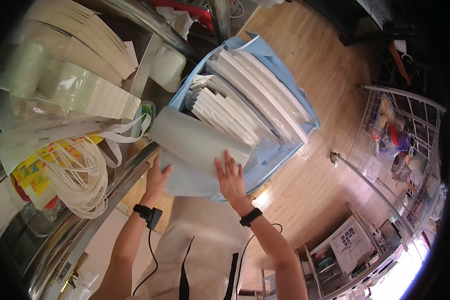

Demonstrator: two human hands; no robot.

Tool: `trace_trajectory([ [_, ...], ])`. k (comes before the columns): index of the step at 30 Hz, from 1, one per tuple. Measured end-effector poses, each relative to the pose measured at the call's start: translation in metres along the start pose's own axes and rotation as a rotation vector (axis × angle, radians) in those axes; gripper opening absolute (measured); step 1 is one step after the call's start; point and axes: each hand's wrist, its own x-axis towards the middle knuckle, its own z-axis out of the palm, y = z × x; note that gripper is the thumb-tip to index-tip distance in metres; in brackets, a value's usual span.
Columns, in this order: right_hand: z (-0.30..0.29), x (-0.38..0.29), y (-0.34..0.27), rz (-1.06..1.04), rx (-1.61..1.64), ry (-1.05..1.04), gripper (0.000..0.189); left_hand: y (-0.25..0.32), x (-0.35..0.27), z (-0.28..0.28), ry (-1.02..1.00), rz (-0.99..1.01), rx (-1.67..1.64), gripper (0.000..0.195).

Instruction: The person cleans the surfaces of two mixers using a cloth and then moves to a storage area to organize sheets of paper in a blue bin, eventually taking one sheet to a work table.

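Observation:
In front of me stands a light-blue fabric bag (273,167), its top open. Packed upright inside it are white flat panels (262,90) in clear plastic and a bundle of folded white card pieces (225,116). A translucent whitish plastic sheet (198,135), curved over at the top, lies across the bag's near side. My left hand (157,182) grips the sheet's left edge, its thumb on the near face. Flat against the sheet's right part rests my right hand (231,180), fingers slightly spread; its thumb is hard to see.
A metal-framed shelf (135,163) on the left carries paper bags (78,41), plastic-wrapped stacks and a coil of white cord (80,176). Wood-look flooring (315,67) extends to the right. A wire rack (393,150) holds small goods. Cables hang from my wristbands.

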Motion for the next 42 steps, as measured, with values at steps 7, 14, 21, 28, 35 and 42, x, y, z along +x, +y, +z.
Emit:
trace_trajectory([
  [7, 0.012, 0.012, 0.024, -0.065, -0.109, -0.021, 0.054, 0.05, 0.005, 0.004, 0.284, 0.575, 0.744, 0.058],
  [14, 0.018, 0.02, 0.042, -0.011, 0.032, 0.061, 0.048, 0.109, 0.035, 0.049, -0.142, 0.72, 0.79, 0.08],
  [21, 0.014, 0.081, 0.114, 0.446, 0.652, -0.004, 0.027, 0.072, 0.033, 0.069, -0.04, 0.849, 0.815, 0.062],
  [28, 0.063, 0.118, 0.14, 0.638, 0.71, -0.079, 0.03, 0.11, 0.064, 0.07, -0.073, 0.782, 0.559, 0.048],
  [35, 0.067, 0.119, 0.122, 0.644, 0.728, -0.291, 0.03, 0.133, 0.131, 0.097, 0.1, 0.841, 0.794, 0.035],
  [42, 0.086, 0.099, 0.129, 0.494, 0.626, -0.231, 0.041, 0.119, 0.117, 0.11, -0.039, 0.736, 0.745, 0.033],
])
